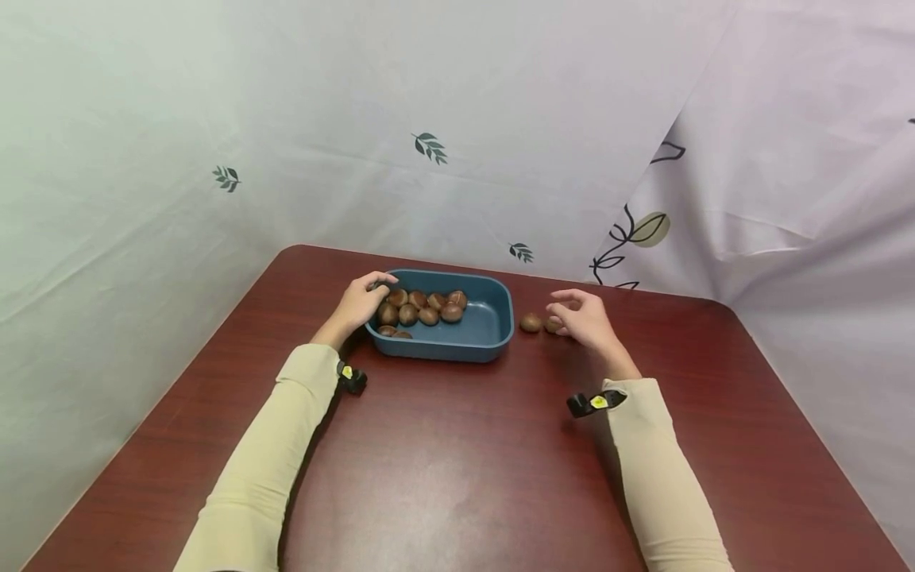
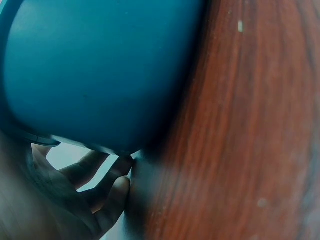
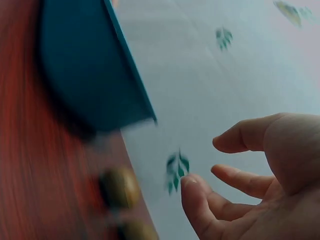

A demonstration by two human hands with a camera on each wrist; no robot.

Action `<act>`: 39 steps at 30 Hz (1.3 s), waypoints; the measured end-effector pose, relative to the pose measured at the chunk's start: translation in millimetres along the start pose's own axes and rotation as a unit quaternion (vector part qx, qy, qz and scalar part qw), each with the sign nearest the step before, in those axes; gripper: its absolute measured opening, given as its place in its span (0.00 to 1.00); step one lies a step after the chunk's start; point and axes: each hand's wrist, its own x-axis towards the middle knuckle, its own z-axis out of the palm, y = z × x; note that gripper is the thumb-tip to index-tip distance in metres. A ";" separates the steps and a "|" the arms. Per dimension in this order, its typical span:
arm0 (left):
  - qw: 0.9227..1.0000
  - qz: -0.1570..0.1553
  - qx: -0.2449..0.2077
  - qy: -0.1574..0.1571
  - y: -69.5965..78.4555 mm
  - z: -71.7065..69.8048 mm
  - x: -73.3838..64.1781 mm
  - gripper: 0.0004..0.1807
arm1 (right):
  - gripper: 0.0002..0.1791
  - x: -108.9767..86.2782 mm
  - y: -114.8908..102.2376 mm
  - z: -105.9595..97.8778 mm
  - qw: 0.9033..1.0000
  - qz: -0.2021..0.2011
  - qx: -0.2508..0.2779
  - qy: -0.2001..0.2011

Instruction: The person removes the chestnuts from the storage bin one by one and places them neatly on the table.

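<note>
A blue rectangular bin [image 1: 457, 349] stands on the table with several brown chestnuts [image 1: 429, 316] gathered in its left part. At the bin's left end, my left hand [image 1: 362, 300] grips the wall, thumb over the rim and fingers around the outside; the bin [image 2: 100, 70] fills much of the left wrist view. To the right of the bin, one chestnut [image 1: 530, 322] lies on the table, with a second chestnut [image 1: 552, 325] beside it, partly hidden by my right hand [image 1: 582, 319]. That hand hovers above them, fingers bent and apart, holding nothing.
The dark red wooden table [image 1: 443, 461] extends toward me and to both sides. A pale cloth backdrop [image 1: 322, 159] with leaf prints hangs behind it and along the sides. Each wrist wears a black strap camera, such as the right strap camera [image 1: 582, 404].
</note>
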 end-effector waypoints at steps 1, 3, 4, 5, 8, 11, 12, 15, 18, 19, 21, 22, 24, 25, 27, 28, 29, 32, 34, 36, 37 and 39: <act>1.000 0.000 0.000 0.000 0.5 -0.1 -0.2 0.18 | 0.21 -0.9 -4.3 5.3 1.000 -0.008 -0.007 -0.007; 1.000 -0.001 -0.001 -0.001 1.1 -0.2 -0.8 0.18 | 0.21 -3.0 -13.2 18.0 1.000 -0.016 -0.001 -0.020; 1.000 -0.001 -0.002 -0.002 1.4 -0.3 -1.3 0.18 | 0.21 -4.3 -17.5 24.7 0.999 -0.019 0.006 -0.025; 1.000 -0.002 -0.002 -0.002 1.7 -0.2 -1.8 0.18 | 0.22 -5.3 -21.7 31.6 0.999 -0.021 0.013 -0.028; 1.000 -0.004 -0.003 -0.002 2.2 0.1 -3.1 0.18 | 0.22 -7.4 -32.7 52.0 0.998 -0.036 0.037 -0.033; 1.000 -0.006 -0.002 0.000 2.6 0.1 -4.5 0.18 | 0.20 -8.2 -39.8 69.9 0.997 -0.057 0.037 -0.048; 1.000 -0.006 -0.002 0.000 2.7 0.0 -4.8 0.18 | 0.19 -8.3 -41.2 75.6 0.996 -0.063 0.036 -0.055; 1.000 -0.005 -0.001 -0.002 2.9 -0.4 -5.1 0.18 | 0.18 -7.5 -42.7 92.6 0.994 -0.072 0.025 -0.078; 1.000 -0.005 0.001 -0.004 3.7 -0.4 -4.7 0.18 | 0.18 -6.7 -43.1 107.6 0.993 -0.075 0.005 -0.089; 1.000 -0.005 0.002 -0.004 3.9 -0.4 -4.5 0.18 | 0.19 -6.4 -43.5 111.9 0.993 -0.078 -0.002 -0.093; 1.000 -0.005 0.003 -0.003 4.4 -0.4 -4.2 0.18 | 0.19 -5.9 -45.4 119.8 0.991 -0.083 -0.012 -0.103; 1.000 -0.004 0.002 -0.003 4.9 -0.4 -4.3 0.18 | 0.19 -5.7 -46.8 123.5 0.990 -0.086 -0.016 -0.108; 1.000 -0.002 0.002 -0.003 5.1 -0.4 -4.3 0.18 | 0.18 -4.8 -49.7 130.0 0.988 -0.095 -0.023 -0.119; 1.000 -0.002 0.002 -0.003 5.0 -0.3 -4.2 0.18 | 0.18 -4.3 -50.8 132.8 0.987 -0.098 -0.027 -0.124; 1.000 -0.001 0.001 -0.004 4.7 0.0 -4.2 0.18 | 0.18 -3.3 -52.9 137.4 0.985 -0.099 -0.039 -0.132; 1.000 0.000 0.002 -0.005 4.1 0.3 -3.9 0.19 | 0.18 -3.0 -53.8 139.2 0.985 -0.098 -0.045 -0.135; 1.000 -0.001 0.003 -0.007 3.5 0.6 -3.5 0.19 | 0.17 -2.5 -54.4 140.8 0.985 -0.096 -0.049 -0.138; 1.000 -0.001 0.006 -0.005 2.1 1.4 -2.4 0.19 | 0.16 -0.1 -55.7 145.1 0.983 -0.093 -0.050 -0.152; 1.000 -0.001 0.008 -0.002 1.5 1.6 -1.6 0.19 | 0.16 1.8 -56.9 148.1 0.981 -0.098 -0.050 -0.161; 1.000 0.001 0.009 0.003 1.6 1.6 -1.3 0.18 | 0.15 4.3 -58.1 151.4 0.979 -0.104 -0.048 -0.171; 1.000 0.002 0.009 0.004 1.5 1.5 -1.4 0.18 | 0.15 5.2 -59.0 153.2 0.978 -0.105 -0.049 -0.176; 1.000 0.000 0.008 0.006 1.8 1.3 -1.7 0.18 | 0.15 7.4 -60.5 156.6 0.975 -0.106 -0.052 -0.187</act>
